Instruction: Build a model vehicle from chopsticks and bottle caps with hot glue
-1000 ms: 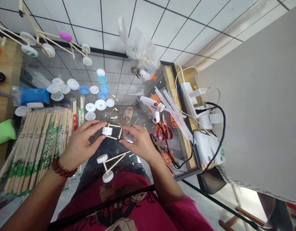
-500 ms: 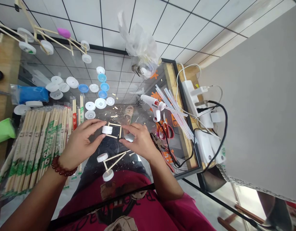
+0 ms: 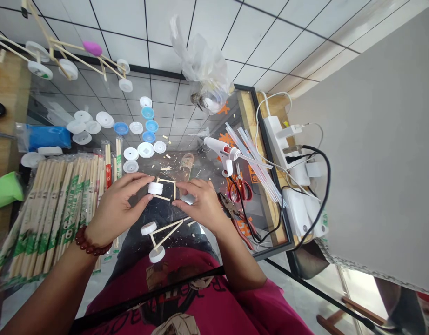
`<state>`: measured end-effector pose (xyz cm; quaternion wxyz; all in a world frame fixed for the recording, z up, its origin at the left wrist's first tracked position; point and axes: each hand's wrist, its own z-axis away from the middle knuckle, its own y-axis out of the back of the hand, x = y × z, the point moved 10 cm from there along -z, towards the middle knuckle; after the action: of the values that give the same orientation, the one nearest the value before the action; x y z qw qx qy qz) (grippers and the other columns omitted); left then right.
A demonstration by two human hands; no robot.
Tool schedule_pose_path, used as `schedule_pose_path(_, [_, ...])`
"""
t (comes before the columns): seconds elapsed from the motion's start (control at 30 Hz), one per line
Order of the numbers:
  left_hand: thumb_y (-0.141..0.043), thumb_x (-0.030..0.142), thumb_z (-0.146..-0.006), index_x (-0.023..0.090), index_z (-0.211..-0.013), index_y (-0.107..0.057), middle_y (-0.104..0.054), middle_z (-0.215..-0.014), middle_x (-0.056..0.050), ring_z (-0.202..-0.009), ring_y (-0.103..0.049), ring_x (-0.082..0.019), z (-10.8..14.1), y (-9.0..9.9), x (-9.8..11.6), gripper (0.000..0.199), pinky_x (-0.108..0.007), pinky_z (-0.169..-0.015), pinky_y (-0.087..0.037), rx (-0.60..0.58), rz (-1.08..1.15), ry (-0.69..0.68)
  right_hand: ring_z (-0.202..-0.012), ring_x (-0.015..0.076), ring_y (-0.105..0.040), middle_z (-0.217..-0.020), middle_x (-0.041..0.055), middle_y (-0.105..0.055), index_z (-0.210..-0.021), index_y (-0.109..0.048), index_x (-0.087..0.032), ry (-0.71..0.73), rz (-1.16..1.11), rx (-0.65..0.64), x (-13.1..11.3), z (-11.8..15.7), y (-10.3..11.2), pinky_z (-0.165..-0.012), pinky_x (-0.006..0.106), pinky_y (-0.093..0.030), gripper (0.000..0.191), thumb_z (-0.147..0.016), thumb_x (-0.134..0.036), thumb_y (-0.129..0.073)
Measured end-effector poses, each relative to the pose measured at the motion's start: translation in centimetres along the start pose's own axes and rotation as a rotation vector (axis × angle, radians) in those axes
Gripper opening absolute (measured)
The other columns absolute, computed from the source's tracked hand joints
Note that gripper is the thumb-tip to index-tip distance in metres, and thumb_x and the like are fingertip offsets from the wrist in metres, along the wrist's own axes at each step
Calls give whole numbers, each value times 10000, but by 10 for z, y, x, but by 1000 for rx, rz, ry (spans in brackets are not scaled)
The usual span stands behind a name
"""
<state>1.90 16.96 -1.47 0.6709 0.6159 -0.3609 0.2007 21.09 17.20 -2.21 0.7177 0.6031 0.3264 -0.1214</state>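
Between my two hands is a small wooden stick frame (image 3: 164, 198) with a white bottle cap (image 3: 155, 188) set at its left end. My left hand (image 3: 122, 200) pinches the left end, thumb below and fingers above. The right end, with its short crosspiece, is gripped by thumb and fingers of my right hand (image 3: 198, 201). Closer to my body lies a V-shaped stick piece (image 3: 167, 228) with two white caps as wheels. Small wood scraps are scattered on the glass table around my hands.
Wrapped chopsticks (image 3: 54, 214) fill the left side. Behind them are loose white and blue caps (image 3: 121, 128). On the right lie a glue gun (image 3: 221, 151), glue sticks (image 3: 258, 163), scissors (image 3: 240, 188), pliers (image 3: 233, 214) and a power strip (image 3: 279, 135). A plastic bag (image 3: 207, 70) stands at the back.
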Motion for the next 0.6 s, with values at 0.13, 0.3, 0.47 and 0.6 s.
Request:
schedule_pose_path(0.13, [-605,405,-962,277,-1302,-682,-652,-1325,-59,-1103,-682,-241,0,0,0,372,-377,-949,-579,3,-6,-4,-880,206,-667,-920,15,-759,-1130,-759,-248,15,-14,4,1,1,1,-825,340,-365,388,-792,-384,-893])
schedule_pose_path(0.3, [-610,403,-955,272,-1289,-686,-655,-1315,-59,-1117,-680,-247,0,2,3,367,-369,-938,-584,-1,-2,-1,-883,196,-669,-906,4,-748,-1147,-748,-240,50,-42,-20,-1,2,3,-820,332,-353,379,-813,-360,-881])
schedule_pose_path(0.47, [-662,411,-913,264,-1305,-673,-654,-1325,-68,-1114,-682,-264,-1,3,7,418,-412,-982,-579,-5,-35,-17,-886,199,-668,-902,7,-755,-1140,-751,-242,55,-30,-19,-1,2,3,-818,334,-349,353,-824,-340,-872])
schedule_pose_path(0.6, [-680,417,-894,274,-1334,-654,-646,-1349,-75,-1093,-687,-270,0,1,5,463,-428,-958,-591,-7,-50,-21,-870,197,-662,-881,0,-749,-1123,-758,-251,47,-26,0,-1,1,3,-807,332,-346,337,-823,-354,-872])
